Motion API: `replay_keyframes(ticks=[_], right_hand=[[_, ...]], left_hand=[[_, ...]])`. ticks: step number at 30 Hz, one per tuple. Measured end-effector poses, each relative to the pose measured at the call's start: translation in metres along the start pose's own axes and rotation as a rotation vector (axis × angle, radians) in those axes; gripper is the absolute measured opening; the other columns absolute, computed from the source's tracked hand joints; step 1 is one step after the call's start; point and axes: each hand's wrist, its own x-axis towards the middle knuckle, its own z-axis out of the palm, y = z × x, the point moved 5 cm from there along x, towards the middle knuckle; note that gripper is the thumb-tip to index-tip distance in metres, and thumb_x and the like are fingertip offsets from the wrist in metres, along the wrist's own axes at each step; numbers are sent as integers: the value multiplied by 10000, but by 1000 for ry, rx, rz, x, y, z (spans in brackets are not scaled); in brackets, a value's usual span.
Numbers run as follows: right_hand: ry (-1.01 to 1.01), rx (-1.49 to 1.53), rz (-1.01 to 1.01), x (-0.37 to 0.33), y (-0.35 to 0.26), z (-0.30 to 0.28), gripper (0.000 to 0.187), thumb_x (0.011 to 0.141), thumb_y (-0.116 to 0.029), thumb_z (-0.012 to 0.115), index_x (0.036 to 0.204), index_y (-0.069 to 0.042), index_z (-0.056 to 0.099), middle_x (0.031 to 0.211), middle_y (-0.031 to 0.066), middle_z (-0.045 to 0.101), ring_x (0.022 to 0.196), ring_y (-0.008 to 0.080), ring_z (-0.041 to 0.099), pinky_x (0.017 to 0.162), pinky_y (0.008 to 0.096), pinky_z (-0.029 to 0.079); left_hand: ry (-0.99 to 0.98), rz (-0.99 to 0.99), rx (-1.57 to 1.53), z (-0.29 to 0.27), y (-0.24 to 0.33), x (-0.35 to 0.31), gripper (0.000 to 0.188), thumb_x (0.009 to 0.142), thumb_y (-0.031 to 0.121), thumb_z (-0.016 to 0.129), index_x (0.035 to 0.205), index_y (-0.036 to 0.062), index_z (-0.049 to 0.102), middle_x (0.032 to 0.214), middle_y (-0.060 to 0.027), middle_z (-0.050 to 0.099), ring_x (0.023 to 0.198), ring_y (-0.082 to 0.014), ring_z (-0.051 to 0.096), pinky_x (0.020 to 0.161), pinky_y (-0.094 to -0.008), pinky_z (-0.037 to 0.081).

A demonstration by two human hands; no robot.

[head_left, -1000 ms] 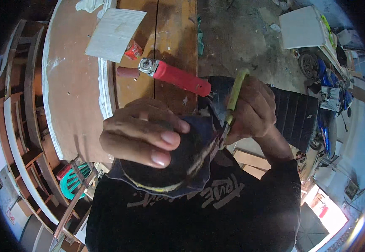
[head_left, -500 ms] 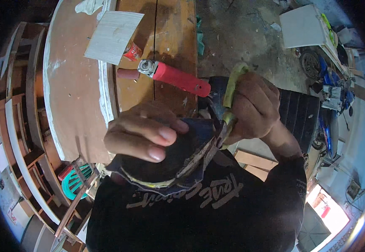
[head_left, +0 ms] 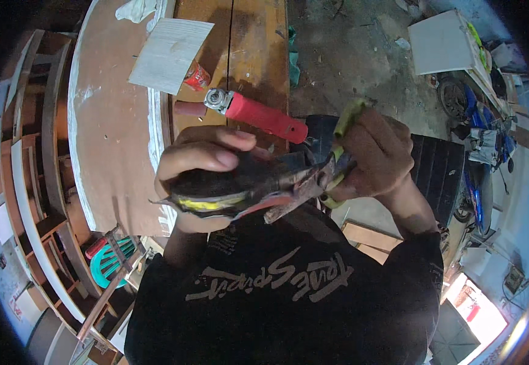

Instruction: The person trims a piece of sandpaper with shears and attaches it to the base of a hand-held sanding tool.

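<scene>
My left hand [head_left: 194,155] is closed round a dark, round disc [head_left: 215,188], fingers on top and thumb side below. A thin sheet with a ragged edge and a yellow patch shows along the disc's near rim. My right hand [head_left: 377,152] grips a hand cutter with yellow-green handles [head_left: 352,118], probably scissors or snips. Its metal jaws meet the right edge of the disc, where a rough brownish strip [head_left: 295,198] sticks out. The fingers partly hide the cutter, so its exact kind is unclear.
An angle grinder with a red body [head_left: 264,118] lies on the wooden bench [head_left: 258,36] beyond my hands. Close to it are a brown roll [head_left: 190,108], a red can [head_left: 197,76] and a pale board [head_left: 172,55]. A black ribbed seat [head_left: 438,164] stands at right.
The disc has tilted, so its ragged near edge now faces up more. My left fingers have shifted up and back along it. The brownish strip stands out further at the cutter.
</scene>
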Motion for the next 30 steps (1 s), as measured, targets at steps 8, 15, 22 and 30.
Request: replay_keyframes(ticks=[8, 15, 22, 30], right_hand=[[-85, 9, 157, 12, -7, -8, 653, 569, -574, 898, 839, -21, 677, 780, 81, 609, 649, 258, 663, 577, 354, 561], [-162, 230, 374, 18, -1, 0, 702, 496, -568, 935, 753, 3, 617, 658, 74, 504, 530, 242, 516, 490, 326, 439], [-178, 160, 372, 4, -3, -1, 751, 464, -603, 914, 811, -5, 620, 721, 97, 514, 622, 267, 537, 570, 355, 456], [-155, 227, 332, 23, 2, -3, 802, 449, -615, 915, 865, 12, 638, 739, 104, 516, 613, 242, 538, 521, 323, 433]], left_hand=[[63, -117, 208, -2, 11, 9, 575, 689, 174, 927, 1095, -41, 582, 1057, -203, 666, 1017, -288, 670, 864, -369, 562], [-50, -378, 536, -4, 24, 18, 632, 731, 229, 908, 1189, -71, 592, 1077, -186, 685, 1020, -241, 670, 906, -346, 526], [-33, -482, 421, -2, 21, 17, 594, 764, 195, 885, 1196, -81, 583, 1107, -161, 683, 1025, -219, 671, 923, -342, 524], [-263, -556, 550, 6, 19, 31, 542, 762, 207, 887, 1153, -68, 632, 1103, -143, 692, 1027, -214, 671, 921, -327, 515]])
